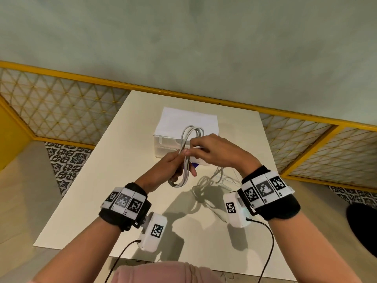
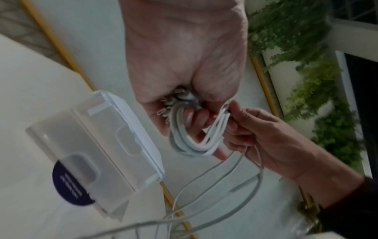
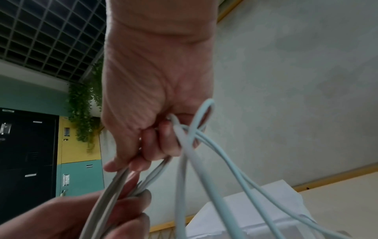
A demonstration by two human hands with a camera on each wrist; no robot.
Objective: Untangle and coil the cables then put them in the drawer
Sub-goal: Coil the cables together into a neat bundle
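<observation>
A coil of white cable hangs in the air over the table, in front of a small white plastic drawer unit with a purple sticker. My left hand grips the coil's lower part, with the connectors tucked in its palm. My right hand pinches the loops just above it. From the right hand a loose length of cable trails down to the table. In the right wrist view the strands fan out toward the drawer unit.
The cream table is narrow, with floor on both sides. A yellow-framed lattice partition runs behind it below a pale wall. A dark round object sits at the far right. Black leads hang from both wrist cameras.
</observation>
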